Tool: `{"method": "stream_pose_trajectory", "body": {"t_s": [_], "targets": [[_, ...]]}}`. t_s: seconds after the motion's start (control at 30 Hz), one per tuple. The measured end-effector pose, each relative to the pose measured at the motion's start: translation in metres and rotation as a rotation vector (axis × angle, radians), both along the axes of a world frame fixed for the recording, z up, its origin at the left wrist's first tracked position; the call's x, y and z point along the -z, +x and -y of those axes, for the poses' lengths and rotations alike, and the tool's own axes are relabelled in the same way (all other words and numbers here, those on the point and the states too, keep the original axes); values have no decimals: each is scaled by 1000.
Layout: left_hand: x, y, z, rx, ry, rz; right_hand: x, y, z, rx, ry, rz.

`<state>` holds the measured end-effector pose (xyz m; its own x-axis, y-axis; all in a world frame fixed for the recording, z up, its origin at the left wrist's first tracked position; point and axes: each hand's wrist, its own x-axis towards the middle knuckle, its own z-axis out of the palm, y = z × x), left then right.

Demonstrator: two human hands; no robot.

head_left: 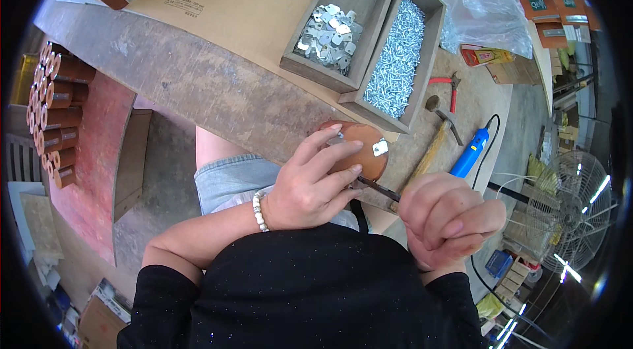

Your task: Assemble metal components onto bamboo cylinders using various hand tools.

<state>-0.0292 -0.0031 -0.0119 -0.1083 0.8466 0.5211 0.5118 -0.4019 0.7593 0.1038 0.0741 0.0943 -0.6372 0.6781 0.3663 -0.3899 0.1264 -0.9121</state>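
Note:
At the table's near edge my left hand [310, 181] holds a reddish-brown round block [366, 163], its fingers bent over the block's left side. A small shiny metal plate [380, 147] sits on the block's right part. My right hand [448, 217] is closed in a fist around a tool with a thin dark shaft [379, 187], like a screwdriver. The shaft points left, its tip at the block's lower edge near my left fingers. Its handle is hidden in the fist.
Beyond the block stand two wooden trays, one with metal plates [330, 36], one with screws [397, 59]. A hammer [432, 148], red-handled pliers [453, 88] and a blue corded electric screwdriver [470, 153] lie right. Brown cylinders [62, 112] are stacked left; a fan [570, 207] stands right.

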Motion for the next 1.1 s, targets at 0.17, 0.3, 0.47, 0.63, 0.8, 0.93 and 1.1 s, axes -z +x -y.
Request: {"method": "stream_pose_trajectory", "body": {"t_s": [0.17,0.3,0.47,0.63,0.8,0.93,1.1], "targets": [[-4,-3,2,9,-12,-13,3,-6,-20,-222,-50,-101],[-9,-2,1,20,-38,-16,6,-7,-27,-282,-109,-135],[-4,1,1,17,-24,-69,13,17,-27,-48,-247,-310],[-9,1,2,33,-6,-135,34,60,-43,487,-213,-439],[-11,1,4,17,-42,-162,105,72,-37,744,671,198],[-8,5,3,6,-41,-143,139,67,-26,707,745,476],[-11,9,4,-52,-35,-153,137,60,-21,571,583,680]]}}
